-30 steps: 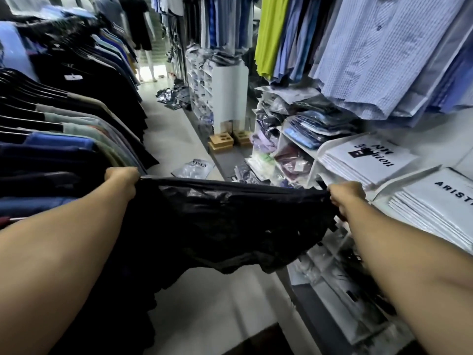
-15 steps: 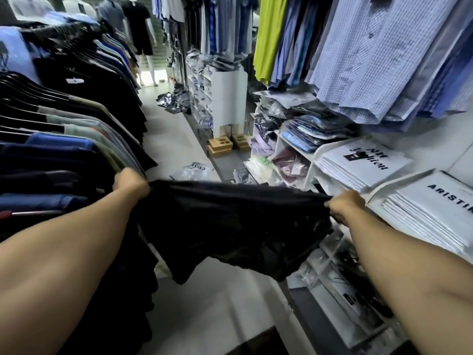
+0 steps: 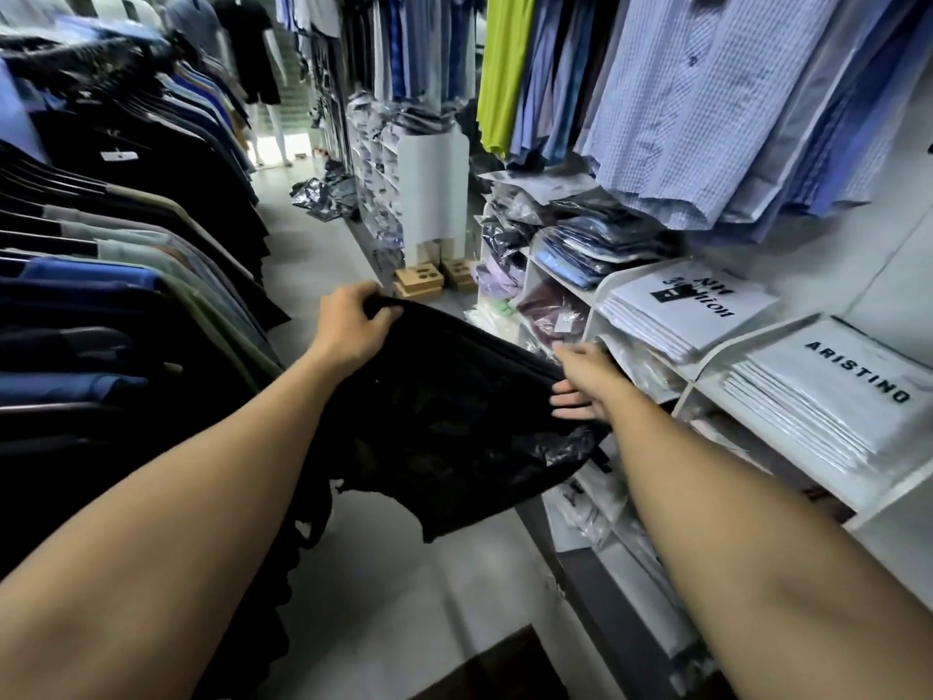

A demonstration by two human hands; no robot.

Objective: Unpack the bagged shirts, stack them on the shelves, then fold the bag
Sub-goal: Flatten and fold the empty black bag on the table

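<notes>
Bag, black crumpled plastic, hangs in the air between my two hands over the aisle floor. My left hand has its fingers curled over the top edge at the far corner and grips it. From there the top edge, the bag's long axis, runs down toward 4 o'clock to my right hand. That hand's fingers look straight and lie against the bag's near edge rather than clenching it; I can't see whether the thumb pinches behind.

The loose body sags from that edge toward 6 o'clock, so I judge a fold means carrying one corner along the 10-to-4 line onto the other. The right hand is the nearer to me, the left reaches farther out, and both forearms are stretched well forward.

Beyond the right hand, at 3 o'clock, stand the white shelves with packed shirts stacked flat. At 9 o'clock hangs a rack of dark clothes.
</notes>
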